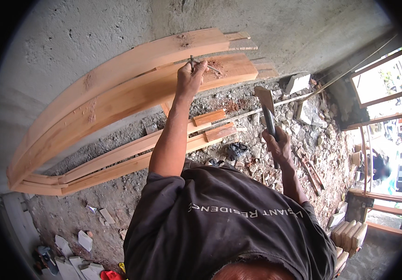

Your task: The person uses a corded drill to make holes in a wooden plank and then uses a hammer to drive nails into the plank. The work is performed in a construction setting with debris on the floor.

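Left hand (189,79) pinches nail (192,63) against plank (163,88) at 12 o'clock, right hand (278,144) fisted round hammer (268,112); mis-swing could smash fingers.

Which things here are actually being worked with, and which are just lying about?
In use:
left hand holding a nail
wooden plank against the wall
right hand gripping a hatchet

Lying about:
rubble
paper scraps
stacked bricks
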Demonstrator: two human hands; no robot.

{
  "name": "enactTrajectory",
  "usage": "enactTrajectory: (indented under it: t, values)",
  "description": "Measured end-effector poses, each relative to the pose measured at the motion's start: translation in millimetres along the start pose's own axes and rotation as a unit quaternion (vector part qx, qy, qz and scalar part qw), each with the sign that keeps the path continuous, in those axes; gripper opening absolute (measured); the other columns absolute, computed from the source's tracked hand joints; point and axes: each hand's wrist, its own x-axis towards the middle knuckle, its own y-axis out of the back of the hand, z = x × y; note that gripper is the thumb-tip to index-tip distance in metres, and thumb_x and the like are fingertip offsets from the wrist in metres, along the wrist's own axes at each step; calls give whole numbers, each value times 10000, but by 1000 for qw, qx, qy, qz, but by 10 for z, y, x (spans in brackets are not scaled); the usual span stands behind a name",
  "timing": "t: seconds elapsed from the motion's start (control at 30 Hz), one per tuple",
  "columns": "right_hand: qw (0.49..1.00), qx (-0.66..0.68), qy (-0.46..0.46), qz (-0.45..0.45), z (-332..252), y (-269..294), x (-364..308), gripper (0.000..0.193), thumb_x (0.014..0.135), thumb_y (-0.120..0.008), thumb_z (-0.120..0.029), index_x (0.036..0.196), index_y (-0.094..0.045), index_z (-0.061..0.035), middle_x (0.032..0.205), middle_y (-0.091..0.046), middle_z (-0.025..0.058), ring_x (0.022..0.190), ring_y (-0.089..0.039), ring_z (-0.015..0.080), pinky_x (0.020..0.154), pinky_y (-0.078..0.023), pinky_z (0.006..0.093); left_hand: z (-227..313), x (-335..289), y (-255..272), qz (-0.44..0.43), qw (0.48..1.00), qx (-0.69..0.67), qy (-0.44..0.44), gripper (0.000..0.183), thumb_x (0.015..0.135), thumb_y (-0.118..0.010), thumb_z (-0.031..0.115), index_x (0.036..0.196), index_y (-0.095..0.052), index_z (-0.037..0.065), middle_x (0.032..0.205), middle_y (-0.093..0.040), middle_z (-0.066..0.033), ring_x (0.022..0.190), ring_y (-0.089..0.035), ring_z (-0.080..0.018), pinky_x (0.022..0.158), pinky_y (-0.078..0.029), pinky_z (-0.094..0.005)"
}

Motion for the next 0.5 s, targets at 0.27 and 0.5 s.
enactTrajectory:
  t: [0.27,0.5]
  values:
    - [997,-38,60,-27,-72,5,129,403,849,-655,-428,895,-591,-33,621,-505,-3,519,-458,69,451,-370,266,-118,31,13,-8,996,71,-48,215,903,-641,249,896,-639,34,758,-643,-40,478,-441,-46,420,-354,-209]
    - [957,-152,247,-21,-1170,243,490,297,892,-632,-279,1084,-570,-61,658,-555,18,545,-497,100,477,-406,300,58,-50,-74,-16,999,-18,47,206,912,-623,239,872,-632,37,750,-635,-25,470,-433,-48,404,-336,-207]
